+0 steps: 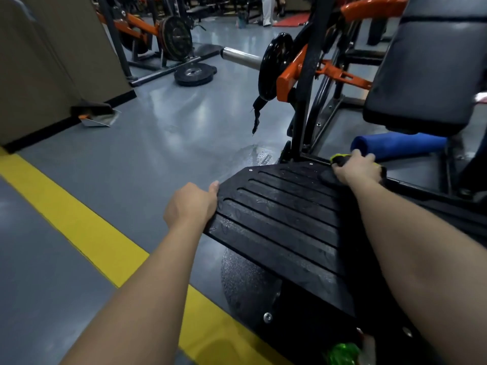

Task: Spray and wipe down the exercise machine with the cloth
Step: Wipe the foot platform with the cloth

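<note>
A black ribbed footplate [279,214] of the exercise machine slopes across the middle of the head view, with wet streaks on its grooves. My left hand [191,204] grips the footplate's left edge, fingers curled under it. My right hand [355,171] presses a dark cloth with a yellow-green edge [338,158] onto the plate's far right corner, fingers curled over the cloth. A green spray bottle [342,353] shows partly at the bottom edge, below the plate.
A blue foam roller [398,146] and a black seat pad [427,75] stand at the right. An orange-framed lever with a weight plate [274,67] rises behind the footplate. Loose plates [195,73] and a dustpan [96,117] lie on the grey floor; a yellow line [79,219] crosses it.
</note>
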A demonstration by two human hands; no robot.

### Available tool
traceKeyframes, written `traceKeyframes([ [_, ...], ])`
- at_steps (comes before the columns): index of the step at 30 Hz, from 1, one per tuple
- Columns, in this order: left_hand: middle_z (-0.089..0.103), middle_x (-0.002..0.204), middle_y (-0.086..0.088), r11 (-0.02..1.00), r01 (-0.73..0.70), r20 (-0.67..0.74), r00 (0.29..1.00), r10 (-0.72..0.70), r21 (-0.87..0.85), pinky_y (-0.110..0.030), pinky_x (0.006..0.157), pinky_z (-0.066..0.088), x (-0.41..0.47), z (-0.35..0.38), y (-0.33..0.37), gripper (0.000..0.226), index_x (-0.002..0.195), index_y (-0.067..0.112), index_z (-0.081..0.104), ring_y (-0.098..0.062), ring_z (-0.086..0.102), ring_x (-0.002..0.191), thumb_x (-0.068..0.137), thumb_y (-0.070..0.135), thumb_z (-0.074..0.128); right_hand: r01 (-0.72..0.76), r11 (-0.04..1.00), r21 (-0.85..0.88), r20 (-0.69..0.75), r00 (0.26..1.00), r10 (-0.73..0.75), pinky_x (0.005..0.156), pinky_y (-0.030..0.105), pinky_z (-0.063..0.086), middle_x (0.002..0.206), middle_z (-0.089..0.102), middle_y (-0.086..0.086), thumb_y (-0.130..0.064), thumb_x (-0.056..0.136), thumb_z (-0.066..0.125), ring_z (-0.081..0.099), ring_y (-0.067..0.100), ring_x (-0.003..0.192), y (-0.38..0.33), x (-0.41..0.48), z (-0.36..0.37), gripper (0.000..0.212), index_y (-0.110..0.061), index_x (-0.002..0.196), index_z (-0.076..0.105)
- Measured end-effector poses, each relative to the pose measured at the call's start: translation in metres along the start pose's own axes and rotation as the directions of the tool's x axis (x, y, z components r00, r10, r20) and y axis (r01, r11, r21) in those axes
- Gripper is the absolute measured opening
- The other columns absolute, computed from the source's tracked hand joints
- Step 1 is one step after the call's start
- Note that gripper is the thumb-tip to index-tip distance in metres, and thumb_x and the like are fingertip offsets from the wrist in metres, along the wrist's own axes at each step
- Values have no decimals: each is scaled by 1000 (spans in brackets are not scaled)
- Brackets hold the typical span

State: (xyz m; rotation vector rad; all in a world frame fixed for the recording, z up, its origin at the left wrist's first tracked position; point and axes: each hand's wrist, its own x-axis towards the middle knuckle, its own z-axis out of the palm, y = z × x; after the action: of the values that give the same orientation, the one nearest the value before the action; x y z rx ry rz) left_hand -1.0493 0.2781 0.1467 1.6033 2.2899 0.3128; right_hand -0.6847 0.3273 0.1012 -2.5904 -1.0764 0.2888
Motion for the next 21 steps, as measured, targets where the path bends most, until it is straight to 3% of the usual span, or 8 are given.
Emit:
traceKeyframes([
  [4, 66, 124, -19, 999, -29, 8, 1000, 29, -34, -38, 76, 41, -1, 0, 0, 64, 119, 6, 65, -40, 62, 114, 101, 64, 44, 8, 999, -31, -3, 1000, -8, 101, 50, 45, 135, 43, 22, -57, 90, 64, 50, 50, 125, 24, -6, -10, 65, -17, 137, 45],
  [11, 64, 134, -18, 996, -23, 52, 998, 27, -85, -42, 93, 48, -6, -11, 2, 61, 129, 6, 63, -39, 60, 123, 102, 59, 48, 238, 970, -54, 41, 971, -236, 99, 43, 45, 136, 48, 16, -58, 89, 67, 55, 42, 122, 15, -84, -29, 61, -22, 135, 50],
  [15, 65, 130, -18, 991, -66, 45, 996, 72, -119, -41, 91, 48, -15, -19, 0, 54, 125, 7, 65, -40, 61, 120, 103, 54, 51, 333, 943, -29, 120, 937, -327, 99, 39, 44, 137, 50, 9, -64, 88, 66, 55, 36, 125, 13, -156, -54, 63, -29, 138, 50],
  [18, 68, 119, -17, 977, -206, -7, 979, 206, -60, -40, 85, 49, -24, -24, -1, 52, 118, 10, 68, -39, 65, 111, 103, 56, 48, 349, 937, -16, 110, 932, -345, 99, 39, 44, 135, 51, 6, -64, 88, 65, 57, 36, 123, 28, -209, -74, 61, -31, 136, 51],
  [21, 68, 119, -13, 938, -340, 100, 938, 332, 67, -40, 85, 47, -27, -25, -3, 60, 122, 19, 67, -36, 64, 112, 101, 67, 38, 329, 944, -37, 110, 940, -323, 98, 40, 44, 132, 51, 4, -67, 87, 64, 58, 36, 120, 50, -246, -91, 60, -33, 134, 50],
])
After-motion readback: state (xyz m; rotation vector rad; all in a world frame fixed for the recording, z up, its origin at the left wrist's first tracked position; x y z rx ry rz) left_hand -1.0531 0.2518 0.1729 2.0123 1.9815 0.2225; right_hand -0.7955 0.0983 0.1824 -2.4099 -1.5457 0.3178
